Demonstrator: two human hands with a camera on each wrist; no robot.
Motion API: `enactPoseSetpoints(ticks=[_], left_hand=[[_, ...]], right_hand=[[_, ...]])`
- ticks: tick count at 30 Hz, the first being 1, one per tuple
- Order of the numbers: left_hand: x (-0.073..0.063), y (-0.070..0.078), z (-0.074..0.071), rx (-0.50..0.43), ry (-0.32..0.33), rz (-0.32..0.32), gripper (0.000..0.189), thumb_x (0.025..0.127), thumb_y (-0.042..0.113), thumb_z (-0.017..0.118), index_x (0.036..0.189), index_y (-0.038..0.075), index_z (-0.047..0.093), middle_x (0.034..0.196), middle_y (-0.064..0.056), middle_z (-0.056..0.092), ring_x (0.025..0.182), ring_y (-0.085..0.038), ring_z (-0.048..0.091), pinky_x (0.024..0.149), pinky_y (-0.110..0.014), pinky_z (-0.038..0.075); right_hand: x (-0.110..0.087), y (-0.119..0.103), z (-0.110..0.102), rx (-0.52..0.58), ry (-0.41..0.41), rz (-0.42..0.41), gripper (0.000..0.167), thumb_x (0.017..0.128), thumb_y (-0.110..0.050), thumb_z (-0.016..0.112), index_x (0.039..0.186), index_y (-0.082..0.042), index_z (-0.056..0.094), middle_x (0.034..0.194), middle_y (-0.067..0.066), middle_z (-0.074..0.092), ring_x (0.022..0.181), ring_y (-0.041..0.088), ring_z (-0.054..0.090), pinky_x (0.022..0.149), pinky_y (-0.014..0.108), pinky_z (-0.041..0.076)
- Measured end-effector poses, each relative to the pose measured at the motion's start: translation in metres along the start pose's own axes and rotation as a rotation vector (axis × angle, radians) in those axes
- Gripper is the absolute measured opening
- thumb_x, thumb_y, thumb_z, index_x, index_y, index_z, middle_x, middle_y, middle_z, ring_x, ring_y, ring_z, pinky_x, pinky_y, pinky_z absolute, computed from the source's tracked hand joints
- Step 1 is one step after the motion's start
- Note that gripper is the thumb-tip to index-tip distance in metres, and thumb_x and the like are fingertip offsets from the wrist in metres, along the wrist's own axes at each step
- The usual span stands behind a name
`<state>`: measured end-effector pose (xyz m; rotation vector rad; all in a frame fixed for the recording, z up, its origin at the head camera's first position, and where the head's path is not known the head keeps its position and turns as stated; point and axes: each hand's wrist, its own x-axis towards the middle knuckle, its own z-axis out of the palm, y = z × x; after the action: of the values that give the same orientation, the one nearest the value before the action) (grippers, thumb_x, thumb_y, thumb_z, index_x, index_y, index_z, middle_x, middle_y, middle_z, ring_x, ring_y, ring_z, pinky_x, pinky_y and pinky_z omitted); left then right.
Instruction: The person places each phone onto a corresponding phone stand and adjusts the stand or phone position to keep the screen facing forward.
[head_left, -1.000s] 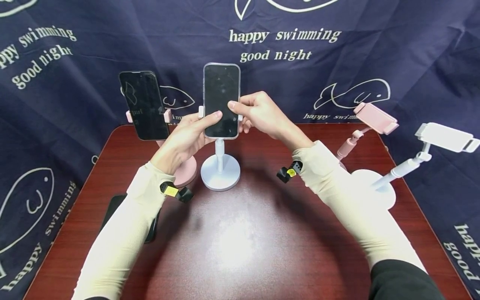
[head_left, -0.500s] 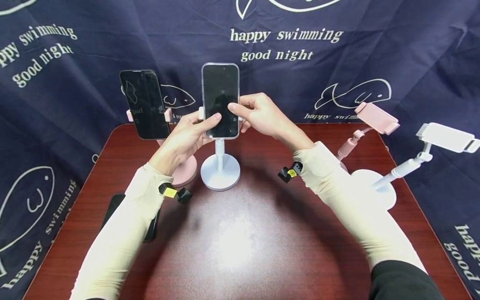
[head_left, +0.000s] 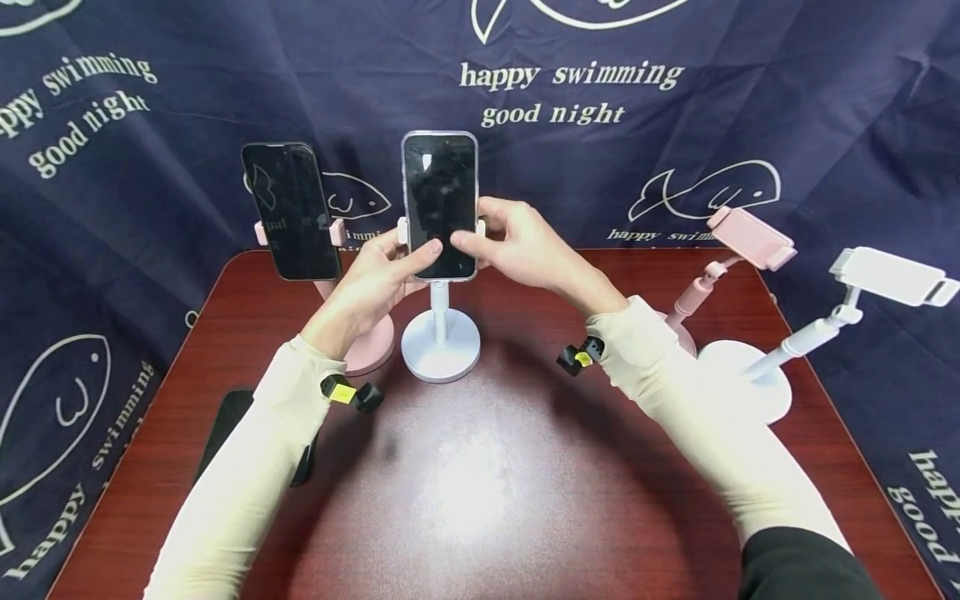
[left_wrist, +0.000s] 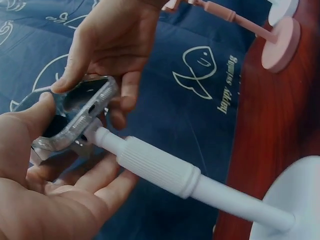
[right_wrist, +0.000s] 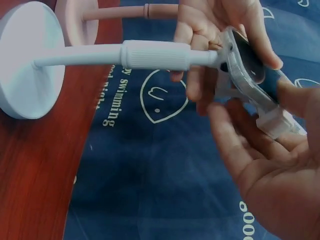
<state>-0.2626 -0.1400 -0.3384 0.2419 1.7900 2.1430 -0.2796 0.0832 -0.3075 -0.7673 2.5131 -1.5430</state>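
Note:
A smartphone (head_left: 441, 187) in a clear case stands upright in the clamp of a white phone stand (head_left: 441, 354). My left hand (head_left: 375, 279) grips its lower left, thumb on the screen and fingers behind. From the right, my right hand (head_left: 521, 246) holds it the same way, its thumb close to the left one. White clamp ends show at both side edges of the phone. In the left wrist view the phone's bottom edge (left_wrist: 92, 107) faces the camera above the ribbed stem (left_wrist: 157, 165). Fingers of both hands curl behind the clamp in the right wrist view.
Just left, a pink stand (head_left: 371, 346) bears another dark phone (head_left: 291, 212). A further phone (head_left: 225, 417) lies on the table (head_left: 480, 533), partly under my left sleeve. At right stand a pink holder (head_left: 752, 237) and a white holder (head_left: 892, 275), neither bearing a phone. A printed curtain (head_left: 555, 158) hangs behind.
My right hand has moved down along the phone's right edge, its thumb sliding lower toward the left thumb. The right clamp end now shows more fully. My left hand has shifted only slightly.

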Motion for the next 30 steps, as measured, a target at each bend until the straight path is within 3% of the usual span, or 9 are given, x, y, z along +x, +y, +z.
enactPoseSetpoints(ticks=[5,10,13,16,20,25,27,30], left_hand=[[-0.004,-0.007,-0.002,0.15,0.024,0.036,0.045,0.101,0.016,0.065,0.144,0.007,0.055,0.124,-0.006,0.068,0.118,-0.014,0.066,0.11,-0.043,0.048],[-0.012,-0.013,-0.004,0.381,0.069,0.118,0.046,0.097,0.025,0.072,0.14,0.012,0.06,0.12,-0.006,0.074,0.111,-0.012,0.07,0.104,-0.034,0.052],[-0.019,-0.021,-0.004,0.414,0.086,0.153,0.044,0.096,0.025,0.074,0.137,0.013,0.062,0.122,-0.01,0.074,0.111,-0.016,0.071,0.102,-0.034,0.053],[-0.025,-0.035,-0.005,0.444,0.079,0.16,0.04,0.097,0.022,0.073,0.134,0.01,0.064,0.124,-0.013,0.073,0.113,-0.021,0.071,0.101,-0.037,0.055],[-0.03,-0.059,-0.004,0.657,0.043,0.118,0.042,0.097,0.025,0.072,0.134,0.005,0.064,0.128,-0.016,0.071,0.116,-0.028,0.07,0.1,-0.042,0.054],[-0.044,-0.087,-0.004,0.964,-0.014,0.019,0.051,0.097,0.031,0.07,0.137,-0.001,0.062,0.124,-0.02,0.072,0.117,-0.033,0.068,0.101,-0.05,0.052],[-0.049,-0.096,-0.005,1.051,-0.028,0.018,0.047,0.097,0.031,0.069,0.134,0.001,0.065,0.116,-0.018,0.075,0.11,-0.031,0.071,0.097,-0.049,0.054],[-0.055,-0.108,-0.004,1.12,-0.06,0.09,0.032,0.097,0.027,0.07,0.121,0.005,0.071,0.094,-0.011,0.077,0.091,-0.025,0.072,0.086,-0.045,0.056]], right_hand=[[-0.006,0.01,0.01,0.043,-0.028,-0.028,0.044,0.094,-0.015,0.076,0.131,-0.006,0.055,0.092,0.012,0.075,0.074,0.019,0.071,0.072,0.031,0.058],[-0.012,0.023,0.02,0.217,-0.04,-0.037,0.064,0.089,-0.005,0.079,0.143,-0.007,0.045,0.104,0.014,0.075,0.085,0.019,0.071,0.081,0.031,0.058],[-0.015,0.031,0.026,0.25,-0.042,-0.047,0.061,0.09,-0.005,0.078,0.144,-0.006,0.049,0.114,0.016,0.075,0.094,0.018,0.072,0.087,0.033,0.058],[-0.018,0.04,0.032,0.204,-0.046,-0.065,0.049,0.092,-0.006,0.076,0.138,-0.003,0.059,0.118,0.015,0.075,0.103,0.021,0.072,0.093,0.035,0.057],[-0.022,0.049,0.04,0.117,-0.061,-0.066,0.037,0.093,-0.007,0.075,0.129,0.0,0.067,0.12,0.014,0.075,0.114,0.027,0.071,0.1,0.036,0.053],[-0.023,0.055,0.053,0.076,-0.061,-0.01,0.037,0.094,-0.009,0.074,0.129,0.001,0.068,0.122,0.016,0.074,0.117,0.026,0.07,0.096,0.035,0.057],[-0.022,0.057,0.058,0.049,-0.04,0.006,0.035,0.094,-0.009,0.074,0.127,0.002,0.069,0.121,0.016,0.074,0.116,0.025,0.07,0.095,0.034,0.057],[-0.022,0.062,0.067,0.037,-0.004,0.028,0.031,0.095,-0.009,0.073,0.124,0.002,0.071,0.119,0.016,0.075,0.115,0.025,0.07,0.091,0.035,0.059]])
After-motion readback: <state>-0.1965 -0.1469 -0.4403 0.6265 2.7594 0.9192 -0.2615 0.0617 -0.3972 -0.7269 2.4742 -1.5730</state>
